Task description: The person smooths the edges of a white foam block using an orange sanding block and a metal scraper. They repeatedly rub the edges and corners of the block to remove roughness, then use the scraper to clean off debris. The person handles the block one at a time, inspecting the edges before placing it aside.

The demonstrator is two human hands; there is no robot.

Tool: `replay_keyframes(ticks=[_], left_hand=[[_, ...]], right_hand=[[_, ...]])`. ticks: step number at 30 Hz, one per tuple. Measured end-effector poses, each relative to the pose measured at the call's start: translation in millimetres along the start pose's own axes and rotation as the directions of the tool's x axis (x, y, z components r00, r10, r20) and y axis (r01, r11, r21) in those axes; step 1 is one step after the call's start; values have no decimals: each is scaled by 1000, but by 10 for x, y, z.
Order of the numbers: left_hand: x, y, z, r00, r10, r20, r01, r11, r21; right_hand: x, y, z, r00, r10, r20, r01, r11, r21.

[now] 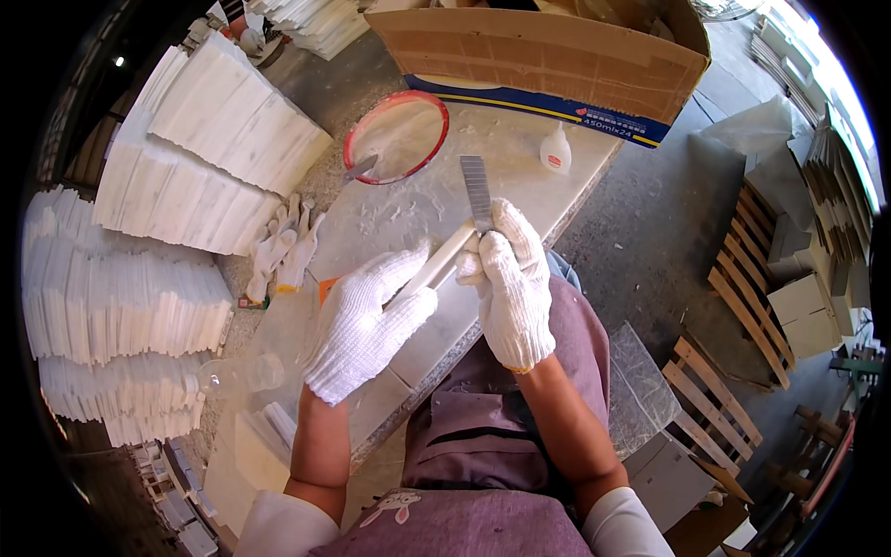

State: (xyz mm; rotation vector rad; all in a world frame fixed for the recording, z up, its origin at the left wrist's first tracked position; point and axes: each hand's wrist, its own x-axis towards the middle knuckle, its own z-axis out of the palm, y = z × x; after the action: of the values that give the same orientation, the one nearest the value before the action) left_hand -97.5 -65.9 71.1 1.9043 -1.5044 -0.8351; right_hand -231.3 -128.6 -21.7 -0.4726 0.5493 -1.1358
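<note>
Both my hands wear white knitted gloves. In my left hand [373,316] is a narrow white strip [444,260], gripped between thumb and fingers and slanting up to the right. My right hand [510,283] is closed around the lower end of a flat grey snap-off blade [475,184], marked with cross lines and pointing up and away from me. The strip's far end meets the blade's base at my right fingertips; the exact contact there is hidden by the glove. Beyond my hands is a red-rimmed round tub [397,139] of pale paste with a scraper [362,168] at its edge.
A small white squeeze bottle [556,148] stands on the dusty stone-topped table [520,130], before a large cardboard box [548,60]. Tall stacks of white strips [130,278] fill the left side, beside spare gloves [283,246]. Wooden pallets [752,269] lie at right.
</note>
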Motion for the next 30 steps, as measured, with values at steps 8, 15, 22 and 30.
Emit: replay_keyframes(ticks=[8,15,22,30], left_hand=[[9,-6,9,1000,29,-5,-29,1000,-9],[-61,-7,138,992,117,-38,-114,991,76],[-56,-43,54,981,191,10,-191,969,157],[-18,-19,20,986,166,8,-165,972,168]], right_hand=[[-56,-31,18,1000,12,-21,-15,991,-132],[-75,-305,-251,992,-108,-59,88,960,-264],[63,-760,-299,970,-8,244,145,822,-550],[250,-991,-227,867,44,496,385,573,-724]])
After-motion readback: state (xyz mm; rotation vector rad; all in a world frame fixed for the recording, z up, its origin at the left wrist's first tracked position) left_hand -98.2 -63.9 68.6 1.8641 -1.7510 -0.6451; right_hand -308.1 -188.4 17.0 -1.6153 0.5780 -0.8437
